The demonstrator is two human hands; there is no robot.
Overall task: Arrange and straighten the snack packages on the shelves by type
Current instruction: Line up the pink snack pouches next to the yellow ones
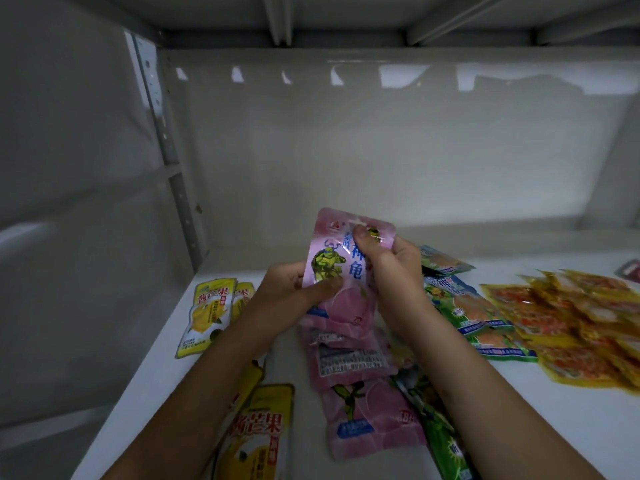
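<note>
Both hands hold one pink snack package [341,261] upright above the white shelf [571,410]. My left hand [294,292] pinches its lower left edge, thumb on the front. My right hand [388,268] grips its upper right side, thumb near the top. Below them several more pink packages [360,386] lie overlapping in a column. Yellow mango packages lie at the left [204,317] and at the front [256,434]. Green packages [474,317] lie to the right of my right hand.
A heap of orange-yellow packets [581,323] covers the right side of the shelf, with a dark red packet [632,270] at the far right edge. The shelf's back panel [381,150] and left upright [173,174] close in the space; another shelf sits overhead.
</note>
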